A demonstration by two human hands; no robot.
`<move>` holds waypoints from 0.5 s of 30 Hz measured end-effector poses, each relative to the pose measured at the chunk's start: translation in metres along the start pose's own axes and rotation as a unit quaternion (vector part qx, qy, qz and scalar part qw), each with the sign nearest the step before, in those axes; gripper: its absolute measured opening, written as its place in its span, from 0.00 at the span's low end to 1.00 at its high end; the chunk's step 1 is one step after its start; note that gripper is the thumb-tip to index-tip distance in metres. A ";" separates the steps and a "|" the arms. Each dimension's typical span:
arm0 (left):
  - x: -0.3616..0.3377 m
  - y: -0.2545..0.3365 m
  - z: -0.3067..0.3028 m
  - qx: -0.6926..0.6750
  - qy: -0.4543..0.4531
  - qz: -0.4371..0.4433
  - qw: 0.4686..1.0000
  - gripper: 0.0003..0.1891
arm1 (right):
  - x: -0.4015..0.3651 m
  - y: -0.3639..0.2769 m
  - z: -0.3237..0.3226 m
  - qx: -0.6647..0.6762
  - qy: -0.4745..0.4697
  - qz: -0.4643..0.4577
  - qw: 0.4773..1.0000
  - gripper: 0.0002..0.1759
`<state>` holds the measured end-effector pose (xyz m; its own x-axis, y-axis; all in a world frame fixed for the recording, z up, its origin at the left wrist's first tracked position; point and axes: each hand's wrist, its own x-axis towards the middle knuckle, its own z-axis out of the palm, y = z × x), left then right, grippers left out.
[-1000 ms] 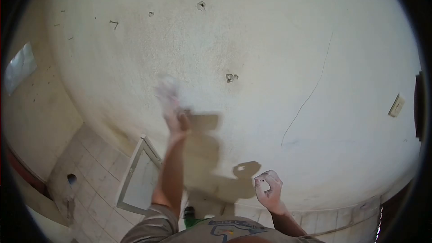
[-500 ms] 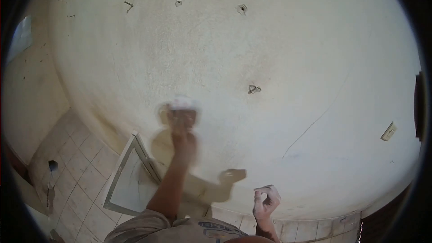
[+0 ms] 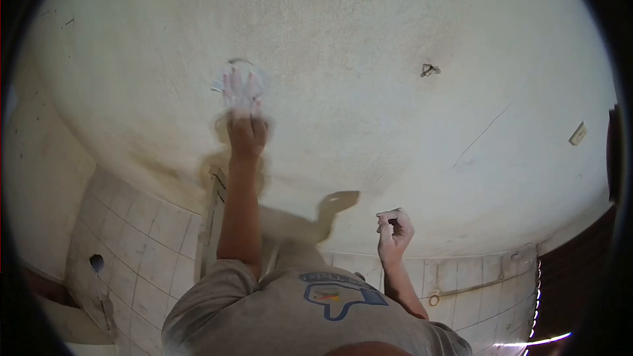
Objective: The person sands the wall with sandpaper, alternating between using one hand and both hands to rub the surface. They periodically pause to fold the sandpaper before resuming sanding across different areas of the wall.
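Observation:
My left hand point(image 3: 244, 102) is stretched up against the off-white wall point(image 3: 330, 112), slightly blurred, with its pale, dusty fingers laid over a thin whitish sheet that looks like sandpaper point(image 3: 258, 71). The sheet's edges stick out around the fingertips, and the palm side is hidden. Lower on the right, my right hand point(image 3: 395, 234) is held in front of the wall's lower part, dusted white. Its fingers curl in to meet the thumb, leaving a small loop, and nothing shows between them.
A broken-edged hole point(image 3: 430, 70) and a thin crack point(image 3: 483, 134) mark the wall, with a switch plate point(image 3: 578, 134) at far right. A framed panel point(image 3: 210, 214) leans below my left arm. The tiled floor point(image 3: 142, 244) has a dark hole point(image 3: 96, 263).
My left hand has swept left and upward across the wall with the sheet. My right hand keeps its curled shape. The camera view has tilted down and shifted left, showing more shirt and floor.

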<state>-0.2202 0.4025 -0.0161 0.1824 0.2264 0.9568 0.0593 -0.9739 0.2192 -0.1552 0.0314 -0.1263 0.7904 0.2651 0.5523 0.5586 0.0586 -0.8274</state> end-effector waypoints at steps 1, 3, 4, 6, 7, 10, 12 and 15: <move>0.018 -0.007 -0.005 -0.015 0.019 -0.021 0.999 0.27 | 0.003 0.000 0.000 -0.023 0.003 -0.013 1.000 0.05; 0.058 -0.016 -0.020 -0.079 0.060 -0.043 0.994 0.26 | 0.004 0.003 -0.003 -0.090 -0.026 -0.054 0.994 0.04; 0.081 -0.016 -0.029 -0.126 0.075 -0.043 0.988 0.26 | 0.003 0.002 -0.005 -0.107 -0.055 -0.066 0.991 0.04; 0.111 -0.023 -0.039 -0.139 0.084 -0.046 0.986 0.26 | 0.002 0.000 0.004 -0.134 -0.100 -0.057 0.984 0.03; 0.116 -0.014 -0.039 -0.105 0.076 -0.047 0.990 0.27 | 0.006 0.001 0.004 -0.133 -0.115 -0.051 0.983 0.02; 0.085 0.024 -0.020 -0.114 0.046 -0.031 0.992 0.25 | -0.005 0.005 0.003 -0.130 -0.151 -0.009 0.980 0.04; 0.012 0.044 0.010 -0.233 0.014 -0.107 0.967 0.25 | 0.005 -0.001 -0.001 -0.135 -0.192 0.007 0.972 0.09; -0.061 0.054 0.024 -0.170 -0.056 -0.126 0.976 0.26 | 0.024 -0.020 -0.010 -0.102 -0.231 0.021 0.967 0.19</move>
<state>-0.2046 0.3360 -0.0672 0.3120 0.4420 0.8410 -0.2087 -0.8317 0.5145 -0.1453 0.0273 -0.0956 0.6429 0.6680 0.3747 0.6035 -0.1405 -0.7849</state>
